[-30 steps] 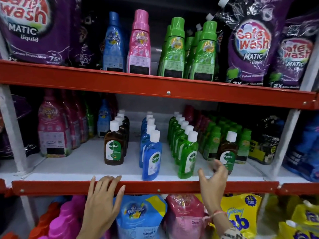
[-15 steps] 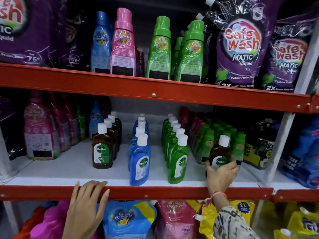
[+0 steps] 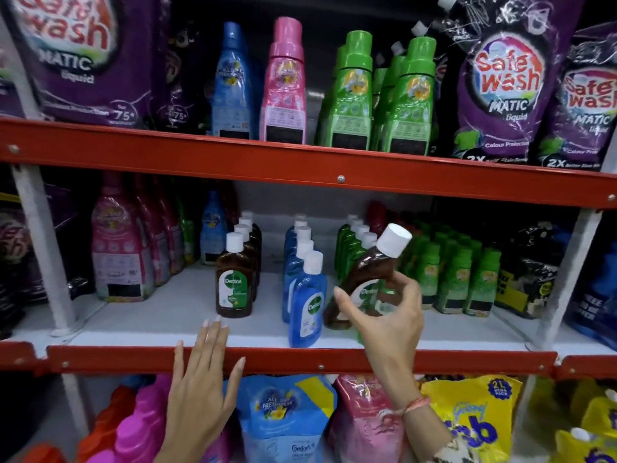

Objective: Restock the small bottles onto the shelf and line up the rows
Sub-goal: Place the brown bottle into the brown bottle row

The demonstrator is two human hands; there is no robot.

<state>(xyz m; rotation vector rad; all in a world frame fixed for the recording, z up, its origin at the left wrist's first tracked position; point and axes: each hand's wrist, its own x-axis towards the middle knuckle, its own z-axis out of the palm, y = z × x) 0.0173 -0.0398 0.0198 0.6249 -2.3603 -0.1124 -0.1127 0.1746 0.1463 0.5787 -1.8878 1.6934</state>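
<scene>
right hand point(image 3: 389, 315): fingers closed round the lower body of a brown bottle point(image 3: 365, 279), held above the shelf point(image 3: 160, 315) front | axis: tilted, white cap up and right | target: brown row point(image 3: 238, 262) lies to the left, beyond the blue row point(image 3: 305, 282) | left hand point(image 3: 203, 385): fingers open, flat on the shelf lip, nearer that row

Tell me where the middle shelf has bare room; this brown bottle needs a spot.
Bare shelf lies between the pink bottles and brown row, also ahead of that row. Right of the blue row, it's crowded.
</scene>
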